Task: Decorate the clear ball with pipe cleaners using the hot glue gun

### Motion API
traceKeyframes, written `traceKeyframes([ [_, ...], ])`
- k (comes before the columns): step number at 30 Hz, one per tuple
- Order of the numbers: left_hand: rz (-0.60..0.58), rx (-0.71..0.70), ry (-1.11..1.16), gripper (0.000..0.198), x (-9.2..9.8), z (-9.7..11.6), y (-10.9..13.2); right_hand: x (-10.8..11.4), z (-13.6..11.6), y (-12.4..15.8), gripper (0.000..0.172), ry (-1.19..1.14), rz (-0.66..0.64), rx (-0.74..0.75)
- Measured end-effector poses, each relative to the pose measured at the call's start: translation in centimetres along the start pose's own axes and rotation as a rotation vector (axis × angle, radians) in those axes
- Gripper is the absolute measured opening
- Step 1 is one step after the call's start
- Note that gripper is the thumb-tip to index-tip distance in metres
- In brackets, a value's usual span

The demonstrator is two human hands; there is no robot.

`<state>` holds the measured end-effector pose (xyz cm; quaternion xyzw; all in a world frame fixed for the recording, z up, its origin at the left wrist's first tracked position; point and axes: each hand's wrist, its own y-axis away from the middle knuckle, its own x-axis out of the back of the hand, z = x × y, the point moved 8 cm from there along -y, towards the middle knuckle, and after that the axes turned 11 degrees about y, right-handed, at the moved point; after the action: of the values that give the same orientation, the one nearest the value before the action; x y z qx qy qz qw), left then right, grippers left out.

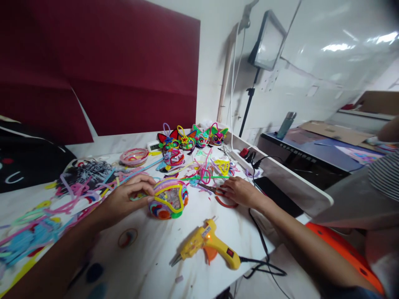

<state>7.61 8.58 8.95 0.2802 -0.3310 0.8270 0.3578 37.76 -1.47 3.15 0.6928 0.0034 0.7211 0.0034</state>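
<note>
Loose pipe cleaners [77, 187] piled far left. My left hand [131, 196] cups the side of the pipe-cleaner ball [168, 199], fingers curled on it, ball resting mid-table. Yellow glue gun [207, 247] lies nearer me, apart from both hands. My right hand [240, 192] is closed loosely over the red-handled scissors [215, 190] on the table.

1 glue gun [207, 247]; 1 scissors [215, 190]; 4 cat-face figures [186, 142]; 1 ball [168, 199].

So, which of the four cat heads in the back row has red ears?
The leftmost cat head, nearest the small white clock; the other three show no red ears.
</note>
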Motion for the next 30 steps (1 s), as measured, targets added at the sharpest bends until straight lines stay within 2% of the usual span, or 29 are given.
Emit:
traceKeyframes([
  [9,-0.017,0.002,0.028,0.016,0.0,0.1,0.3,0.4,0.8,-0.7,0.025,0.008,-0.060,-0.061],
  [16,0.002,-0.030,0.055,0.023,-0.1,0.0,0.2,0.6,-0.7,-0.2,0.021,0.062,-0.087,-0.025],
  [21,0.033,-0.046,0.037,0.020,0.1,0.1,0.2,-0.2,-1.9,0.0,0.031,0.017,-0.109,0.046],
  [25,0.036,-0.053,0.060,0.018,0.2,0.6,0.3,-0.5,-2.0,-0.2,0.029,-0.032,-0.110,0.078],
  [30,0.053,-0.055,0.095,0.016,0.1,1.1,0.3,0.7,-1.4,1.4,0.036,-0.106,-0.087,0.043],
])
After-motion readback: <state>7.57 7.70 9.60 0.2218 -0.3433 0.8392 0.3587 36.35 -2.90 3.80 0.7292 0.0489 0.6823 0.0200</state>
